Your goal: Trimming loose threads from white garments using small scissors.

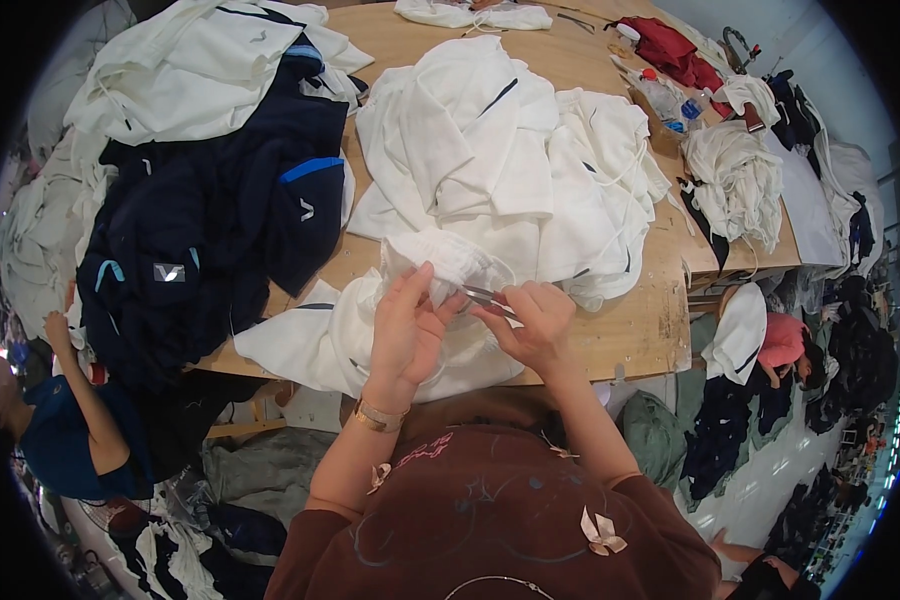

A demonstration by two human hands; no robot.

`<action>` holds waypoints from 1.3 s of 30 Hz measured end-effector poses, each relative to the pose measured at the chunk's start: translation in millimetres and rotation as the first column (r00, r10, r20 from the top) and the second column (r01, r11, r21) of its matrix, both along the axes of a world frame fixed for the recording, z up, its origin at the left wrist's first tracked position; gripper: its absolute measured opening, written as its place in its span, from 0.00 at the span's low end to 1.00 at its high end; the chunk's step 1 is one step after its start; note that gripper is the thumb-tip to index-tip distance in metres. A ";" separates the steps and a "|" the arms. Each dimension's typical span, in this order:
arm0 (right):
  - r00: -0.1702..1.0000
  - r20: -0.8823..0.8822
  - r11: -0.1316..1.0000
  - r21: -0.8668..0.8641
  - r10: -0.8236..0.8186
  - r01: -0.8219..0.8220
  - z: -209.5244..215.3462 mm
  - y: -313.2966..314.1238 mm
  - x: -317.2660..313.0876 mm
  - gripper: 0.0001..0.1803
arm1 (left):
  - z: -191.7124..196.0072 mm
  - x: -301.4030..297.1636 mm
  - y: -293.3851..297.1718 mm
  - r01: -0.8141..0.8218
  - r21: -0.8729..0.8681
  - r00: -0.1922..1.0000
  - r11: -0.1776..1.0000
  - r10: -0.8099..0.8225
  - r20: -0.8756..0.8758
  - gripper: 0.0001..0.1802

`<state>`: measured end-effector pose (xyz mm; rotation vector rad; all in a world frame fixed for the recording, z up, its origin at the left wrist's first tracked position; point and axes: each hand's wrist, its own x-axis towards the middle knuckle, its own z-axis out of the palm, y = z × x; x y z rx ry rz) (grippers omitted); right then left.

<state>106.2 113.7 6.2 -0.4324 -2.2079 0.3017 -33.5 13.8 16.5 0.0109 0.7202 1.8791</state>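
Observation:
My left hand point(410, 322) is closed on the gathered, elastic-looking edge of a white garment point(436, 258), lifted a little above the table's near edge. In my right hand point(536, 322) is a pair of thread snips point(486, 299). Their metal blades point left, towards the fingers of my left hand, and lie close against the white cloth. The rest of this garment seems to spread down and left over the table edge, beside a white piece with a dark stripe point(282, 335). Whether the blades touch a thread is too small to tell.
A heap of white garments point(450, 130) rises just beyond my hands on the wooden table point(675, 335). Dark navy garments point(220, 200) lie left, a red cloth point(675, 50) and plastic bottle point(685, 112) far right. A co-worker point(80, 430) is at the left; another person point(785, 345) is at the right.

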 end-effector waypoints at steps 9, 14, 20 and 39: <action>0.976 -0.212 0.762 -0.639 -0.038 -0.110 -4.1 -15.8 -20.4 0.21 | 9.8 6.3 -1.7 0.040 -0.010 0.999 0.999 -0.040 -0.016 0.08; 0.959 -0.283 0.527 -0.813 0.011 -0.246 -0.5 -10.6 -23.1 0.26 | 2.9 5.6 -6.3 -0.020 -0.039 0.996 0.999 0.017 -0.082 0.08; 0.960 -0.279 0.294 -0.921 -0.041 -0.255 3.0 5.2 -26.9 0.09 | 1.5 5.1 -7.7 0.086 0.047 0.979 0.995 -0.076 -0.191 0.17; 0.955 -0.288 0.452 -0.862 -0.068 -0.228 -6.4 5.9 -27.2 0.07 | -9.0 6.0 -8.5 0.079 0.041 0.970 0.996 -0.068 -0.232 0.14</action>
